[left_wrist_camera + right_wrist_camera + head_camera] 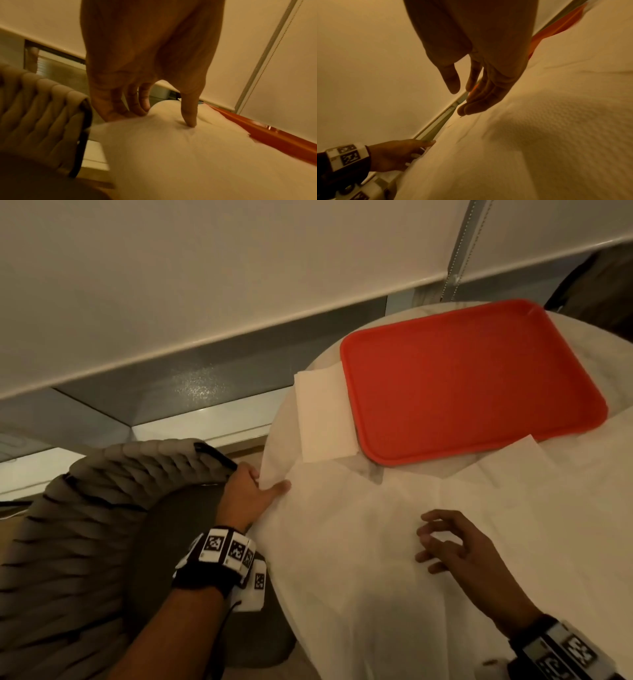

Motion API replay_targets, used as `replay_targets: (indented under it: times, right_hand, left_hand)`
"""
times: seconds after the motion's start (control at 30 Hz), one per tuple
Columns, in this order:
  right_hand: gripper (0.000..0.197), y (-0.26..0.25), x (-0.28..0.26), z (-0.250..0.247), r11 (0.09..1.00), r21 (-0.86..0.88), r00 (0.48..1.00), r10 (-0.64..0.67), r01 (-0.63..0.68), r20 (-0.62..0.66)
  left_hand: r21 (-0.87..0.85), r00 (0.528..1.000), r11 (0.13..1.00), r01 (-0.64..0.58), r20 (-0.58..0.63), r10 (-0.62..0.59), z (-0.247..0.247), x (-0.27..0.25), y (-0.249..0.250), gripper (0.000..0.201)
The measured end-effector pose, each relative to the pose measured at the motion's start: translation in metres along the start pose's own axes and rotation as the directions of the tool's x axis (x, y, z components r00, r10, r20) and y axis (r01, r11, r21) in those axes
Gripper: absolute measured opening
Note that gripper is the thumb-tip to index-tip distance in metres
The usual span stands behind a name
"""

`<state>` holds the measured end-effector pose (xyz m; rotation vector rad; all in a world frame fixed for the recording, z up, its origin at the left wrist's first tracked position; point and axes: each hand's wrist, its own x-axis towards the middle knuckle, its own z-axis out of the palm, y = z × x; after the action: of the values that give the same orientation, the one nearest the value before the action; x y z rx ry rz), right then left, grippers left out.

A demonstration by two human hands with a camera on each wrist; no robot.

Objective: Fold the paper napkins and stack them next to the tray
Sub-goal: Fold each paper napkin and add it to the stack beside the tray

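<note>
A red tray (472, 392) lies at the back of a round table; its rim (257, 136) also shows in the left wrist view. A folded white napkin (322, 412) lies against the tray's left side. A large unfolded napkin (342, 542) spreads over the near table. My left hand (269, 479) pinches that napkin's left edge at the table rim, thumb (190, 120) on top, fingers underneath. My right hand (435, 542) hovers just above the napkin's middle with fingers (471, 108) relaxed and spread, holding nothing.
Another unfolded napkin (513, 470) overlaps the tray's near edge on the right. A woven grey chair (85, 508) stands close to the table's left side, right behind my left hand. A window blind and sill run along the back.
</note>
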<state>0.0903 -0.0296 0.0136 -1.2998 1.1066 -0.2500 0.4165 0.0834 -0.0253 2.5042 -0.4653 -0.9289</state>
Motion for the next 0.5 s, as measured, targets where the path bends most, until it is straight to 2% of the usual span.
replay_targets:
  times: [0.1, 0.2, 0.33, 0.5]
  right_hand:
    - [0.022, -0.001, -0.004, 0.009, 0.997, -0.042, 0.998, -0.055, 0.057, 0.04]
    - [0.021, -0.003, -0.01, 0.014, 0.995, -0.046, 0.994, -0.091, 0.094, 0.069]
    - [0.018, -0.002, -0.016, 0.019, 0.99, -0.085, 0.988, -0.104, 0.114, 0.115]
    - [0.017, 0.004, -0.018, 0.018, 0.949, -0.254, 0.956, -0.117, 0.188, 0.269]
  left_hand:
    - [0.025, 0.996, 0.996, 0.081, 0.047, -0.082, 0.003, -0.02, -0.027, 0.051]
    - [0.023, 0.996, 0.996, 0.081, 0.046, -0.082, 0.0, -0.037, -0.039, 0.032]
    - [-0.04, 1.0, 0.999, 0.022, 0.007, -0.022, -0.006, -0.061, -0.041, 0.012]
    - [-0.23, 0.992, 0.966, -0.121, 0.012, 0.127, -0.015, -0.119, 0.004, 0.009]
